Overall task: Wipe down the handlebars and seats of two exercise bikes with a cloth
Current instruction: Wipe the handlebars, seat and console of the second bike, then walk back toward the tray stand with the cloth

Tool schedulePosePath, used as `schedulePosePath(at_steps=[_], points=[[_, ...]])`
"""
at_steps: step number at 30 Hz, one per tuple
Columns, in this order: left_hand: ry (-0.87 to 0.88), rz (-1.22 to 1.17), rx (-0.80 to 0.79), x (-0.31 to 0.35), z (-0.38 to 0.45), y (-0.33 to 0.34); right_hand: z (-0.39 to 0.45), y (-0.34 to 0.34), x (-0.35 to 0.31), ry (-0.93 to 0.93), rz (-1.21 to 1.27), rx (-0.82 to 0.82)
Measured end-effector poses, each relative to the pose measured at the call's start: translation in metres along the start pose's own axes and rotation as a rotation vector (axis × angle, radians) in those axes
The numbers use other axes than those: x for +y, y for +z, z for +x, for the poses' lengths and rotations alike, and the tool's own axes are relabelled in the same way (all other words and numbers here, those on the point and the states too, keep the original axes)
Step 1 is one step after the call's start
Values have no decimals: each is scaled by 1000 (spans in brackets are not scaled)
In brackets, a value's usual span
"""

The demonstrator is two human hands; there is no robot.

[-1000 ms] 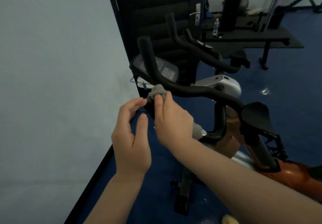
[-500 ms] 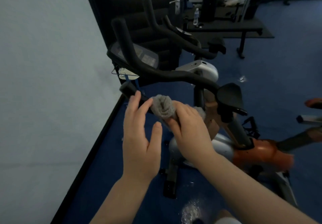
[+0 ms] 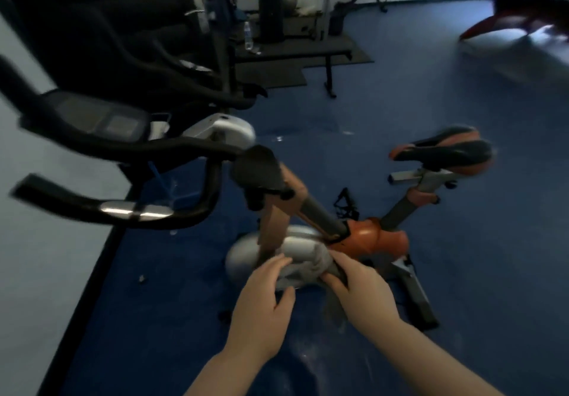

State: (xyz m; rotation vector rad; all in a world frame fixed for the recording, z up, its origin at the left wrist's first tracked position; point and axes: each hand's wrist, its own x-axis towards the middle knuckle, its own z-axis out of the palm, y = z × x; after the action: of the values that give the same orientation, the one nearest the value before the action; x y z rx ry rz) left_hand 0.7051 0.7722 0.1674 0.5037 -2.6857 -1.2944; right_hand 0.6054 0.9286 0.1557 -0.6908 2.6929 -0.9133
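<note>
Gym floor, mid-wipe-down. Grey cloth (image 3: 303,269) bunched between both hands, low over near bike's silver flywheel cover (image 3: 246,257). Left hand (image 3: 261,303) fingers curled round cloth's left end; right hand (image 3: 357,291) pinching right end. Seat (image 3: 443,152) up and right of cloth, well apart, long axis left-right; right hand nearer. Handlebar (image 3: 92,208) up-left of cloth. Likely next: seat.

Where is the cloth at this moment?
In the head view, the grey cloth sits low and centre, bunched between the left hand and right hand, in front of the near bike's silver flywheel cover.
</note>
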Motion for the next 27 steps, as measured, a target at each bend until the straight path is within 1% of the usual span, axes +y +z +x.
schedulePosePath(at_steps=[7, 11, 14, 17, 20, 27], points=[[-57, 86, -311, 47, 35, 136, -70, -83, 150, 396, -52, 48], [-63, 115, -421, 77, 48, 214, -105, -120, 220, 533, -65, 59], [-53, 106, -514, 101, 53, 262, -120, -143, 256, 616, -61, 66], [-22, 115, -589, 123, 59, 296, -125, -159, 281, 676, -41, 67], [-2, 135, -619, 142, 76, 323, -116, -171, 303, 701, -16, 56], [61, 164, -675, 178, 149, 387, -69, -203, 360, 733, 21, 75]])
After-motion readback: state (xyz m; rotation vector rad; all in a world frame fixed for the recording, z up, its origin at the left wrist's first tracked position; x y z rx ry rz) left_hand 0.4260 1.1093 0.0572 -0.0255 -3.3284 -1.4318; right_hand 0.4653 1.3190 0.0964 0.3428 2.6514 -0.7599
